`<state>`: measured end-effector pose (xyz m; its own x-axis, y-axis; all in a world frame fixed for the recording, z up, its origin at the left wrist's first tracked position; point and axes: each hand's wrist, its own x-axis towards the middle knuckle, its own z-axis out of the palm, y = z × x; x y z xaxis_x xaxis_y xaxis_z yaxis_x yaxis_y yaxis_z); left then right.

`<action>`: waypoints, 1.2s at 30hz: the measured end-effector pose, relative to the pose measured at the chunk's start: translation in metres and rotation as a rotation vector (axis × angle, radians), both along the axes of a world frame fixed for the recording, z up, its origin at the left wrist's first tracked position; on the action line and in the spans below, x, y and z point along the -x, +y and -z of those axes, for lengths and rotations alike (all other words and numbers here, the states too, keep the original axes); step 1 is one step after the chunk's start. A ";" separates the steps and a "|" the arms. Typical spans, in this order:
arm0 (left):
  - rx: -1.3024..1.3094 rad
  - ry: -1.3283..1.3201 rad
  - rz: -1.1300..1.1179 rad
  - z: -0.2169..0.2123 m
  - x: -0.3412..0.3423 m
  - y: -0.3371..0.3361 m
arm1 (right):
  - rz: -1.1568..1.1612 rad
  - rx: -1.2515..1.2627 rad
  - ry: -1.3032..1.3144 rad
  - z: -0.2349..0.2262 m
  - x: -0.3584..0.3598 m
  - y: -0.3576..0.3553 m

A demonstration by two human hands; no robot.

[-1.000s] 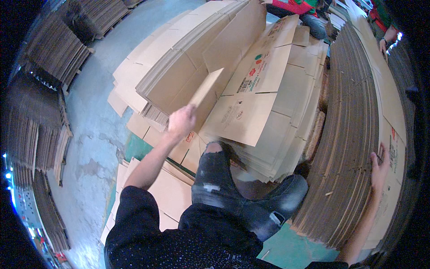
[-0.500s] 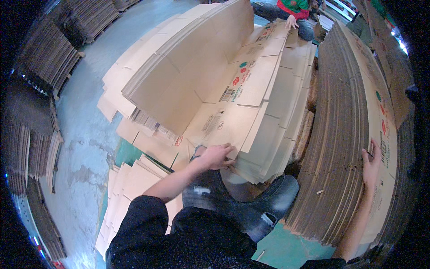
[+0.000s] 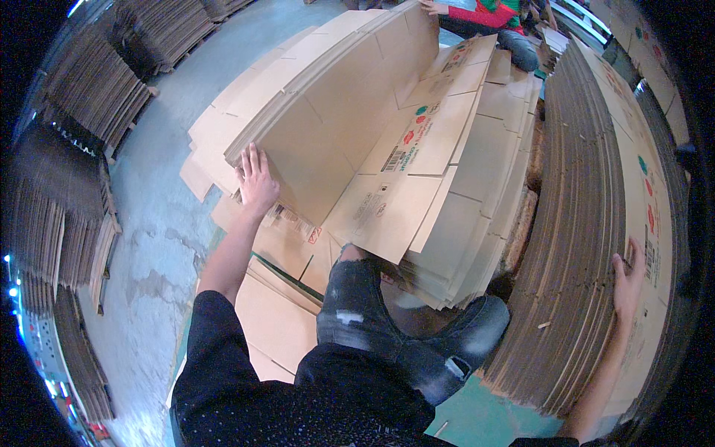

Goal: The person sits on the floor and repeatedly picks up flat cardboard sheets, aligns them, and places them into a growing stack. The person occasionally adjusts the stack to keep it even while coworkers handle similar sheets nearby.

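Note:
Folded flat cardboard boxes lie in a pile before me, the near ones opened like a book. My left hand (image 3: 258, 182) rests with fingers stretched out at the near upper corner of the raised cardboard panels (image 3: 320, 119). To the right of these slopes a printed cardboard panel (image 3: 406, 160) with a barcode and coloured marks, touched by neither hand. On my right, a tall stack of cardboard sheets (image 3: 570, 246) stands on edge. My right hand (image 3: 629, 287) lies along its printed outer sheet (image 3: 648, 223), thumb and fingers apart.
A co-worker's hand (image 3: 433, 7) in a red sleeve touches the far end of the raised panels. More cardboard stacks (image 3: 97, 82) line the left side across the blue floor (image 3: 156, 194). Loose sheets (image 3: 279, 320) lie beside my left knee.
My left hand has moved up and left, from the printed panel's near edge to the raised panels. The co-worker's hand has shifted left to the raised panels. My right hand stays on the stack.

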<state>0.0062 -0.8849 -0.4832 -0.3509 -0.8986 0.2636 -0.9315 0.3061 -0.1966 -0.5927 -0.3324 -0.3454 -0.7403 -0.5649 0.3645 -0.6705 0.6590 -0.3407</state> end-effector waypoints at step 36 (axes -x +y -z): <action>-0.066 -0.022 -0.021 0.010 -0.002 0.001 | -0.022 -0.007 -0.115 -0.005 -0.005 -0.004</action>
<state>0.0079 -0.8840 -0.4936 -0.3367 -0.9211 0.1957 -0.9336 0.2994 -0.1971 -0.5874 -0.3363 -0.3408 -0.7647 -0.5833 0.2739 -0.6413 0.6474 -0.4118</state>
